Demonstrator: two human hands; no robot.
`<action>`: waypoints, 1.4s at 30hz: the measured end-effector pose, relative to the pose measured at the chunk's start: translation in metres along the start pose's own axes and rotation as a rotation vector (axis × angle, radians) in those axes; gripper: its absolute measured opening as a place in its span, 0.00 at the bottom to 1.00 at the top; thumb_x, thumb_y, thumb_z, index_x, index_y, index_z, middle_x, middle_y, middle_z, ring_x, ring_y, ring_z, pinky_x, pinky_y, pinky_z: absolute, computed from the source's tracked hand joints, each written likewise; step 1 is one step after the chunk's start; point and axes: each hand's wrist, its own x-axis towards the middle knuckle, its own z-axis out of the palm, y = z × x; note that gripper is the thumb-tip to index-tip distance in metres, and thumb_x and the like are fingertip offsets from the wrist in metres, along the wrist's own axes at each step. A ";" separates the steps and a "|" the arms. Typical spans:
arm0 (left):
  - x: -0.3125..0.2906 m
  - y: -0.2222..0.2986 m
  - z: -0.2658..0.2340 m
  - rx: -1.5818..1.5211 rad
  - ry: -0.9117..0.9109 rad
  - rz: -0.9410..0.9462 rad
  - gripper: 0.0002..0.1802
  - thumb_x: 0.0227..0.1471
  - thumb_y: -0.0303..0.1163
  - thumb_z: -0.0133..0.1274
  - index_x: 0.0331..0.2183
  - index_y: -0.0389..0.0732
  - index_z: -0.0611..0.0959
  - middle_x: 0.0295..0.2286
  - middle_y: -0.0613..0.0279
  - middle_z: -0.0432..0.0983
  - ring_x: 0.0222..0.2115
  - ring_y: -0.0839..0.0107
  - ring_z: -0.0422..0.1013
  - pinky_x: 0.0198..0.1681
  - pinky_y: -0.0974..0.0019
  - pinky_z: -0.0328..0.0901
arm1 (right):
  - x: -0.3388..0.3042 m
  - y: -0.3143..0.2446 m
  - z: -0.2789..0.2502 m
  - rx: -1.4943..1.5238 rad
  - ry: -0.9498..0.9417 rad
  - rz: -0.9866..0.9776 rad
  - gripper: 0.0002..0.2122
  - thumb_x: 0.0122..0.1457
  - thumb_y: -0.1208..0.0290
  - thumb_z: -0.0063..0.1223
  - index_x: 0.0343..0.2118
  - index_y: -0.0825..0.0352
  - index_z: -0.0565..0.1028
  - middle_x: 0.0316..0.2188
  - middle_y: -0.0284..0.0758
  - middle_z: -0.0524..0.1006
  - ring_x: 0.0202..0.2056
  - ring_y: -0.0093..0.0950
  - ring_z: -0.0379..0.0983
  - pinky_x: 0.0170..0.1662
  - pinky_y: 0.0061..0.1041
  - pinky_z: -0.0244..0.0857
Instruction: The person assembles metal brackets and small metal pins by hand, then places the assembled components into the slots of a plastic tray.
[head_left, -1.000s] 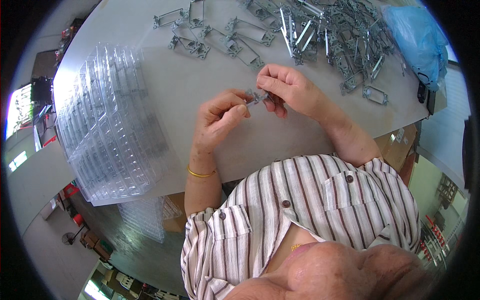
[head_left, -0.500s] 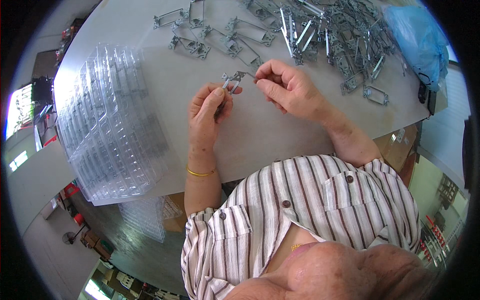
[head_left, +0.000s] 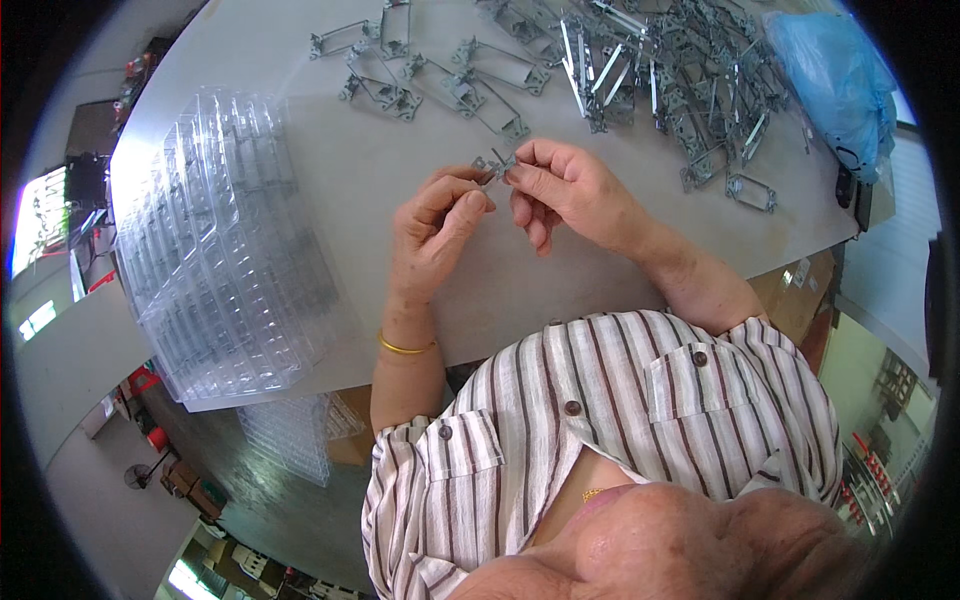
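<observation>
Since the earlier frame, the left grip has shifted rightward and the right grip has dropped slightly, so the small metal part now sits between both sets of fingertips rather than standing out of the left alone. It is just above the middle of the frame, over bare desk, probably held there for clear sight and room.

Loose brackets lie spread at the upper middle, apart from the tangled pile at the upper right, perhaps so that single ones come up easily. Clear plastic trays are at the left of the frame, seemingly kept out of the way of the fingers.

The left thumb and fingers appear nearly closed, pinching the part's left side; the right thumb and forefinger pinch its other end, the remaining fingers loosely curled. Fingers hide the exact contact.
</observation>
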 end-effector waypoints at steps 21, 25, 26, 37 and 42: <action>0.003 0.005 0.009 0.261 0.086 0.067 0.16 0.51 0.22 0.60 0.43 0.36 0.77 0.45 0.60 0.78 0.41 0.73 0.71 0.47 0.68 0.65 | 0.009 0.005 -0.012 -0.297 0.057 -0.322 0.06 0.68 0.69 0.48 0.41 0.67 0.69 0.27 0.30 0.77 0.25 0.17 0.75 0.26 0.17 0.70; 0.006 0.010 0.013 0.310 0.166 0.127 0.22 0.49 0.22 0.61 0.47 0.36 0.75 0.49 0.57 0.74 0.49 0.69 0.70 0.54 0.64 0.63 | 0.008 0.008 -0.011 -0.264 0.081 -0.383 0.05 0.68 0.71 0.47 0.41 0.67 0.70 0.29 0.30 0.77 0.26 0.17 0.75 0.28 0.18 0.71; 0.008 0.008 0.014 0.313 0.162 0.126 0.22 0.49 0.22 0.61 0.47 0.36 0.75 0.49 0.57 0.74 0.49 0.69 0.70 0.54 0.64 0.63 | 0.009 0.009 -0.013 -0.235 0.118 -0.420 0.05 0.68 0.72 0.47 0.41 0.67 0.70 0.30 0.31 0.77 0.27 0.18 0.75 0.29 0.18 0.72; -0.001 0.020 0.015 0.250 0.502 -0.082 0.12 0.57 0.27 0.56 0.43 0.34 0.77 0.35 0.64 0.75 0.32 0.81 0.70 0.34 0.77 0.66 | 0.012 0.014 -0.012 -0.317 0.215 -0.700 0.05 0.67 0.75 0.48 0.41 0.69 0.68 0.32 0.33 0.78 0.31 0.21 0.79 0.32 0.20 0.75; -0.005 0.038 0.029 0.077 0.368 -0.105 0.09 0.60 0.28 0.54 0.40 0.34 0.78 0.30 0.66 0.76 0.28 0.82 0.69 0.31 0.77 0.65 | 0.009 0.017 0.000 -0.493 0.183 -0.729 0.05 0.66 0.75 0.49 0.41 0.69 0.67 0.31 0.35 0.78 0.32 0.23 0.81 0.33 0.21 0.75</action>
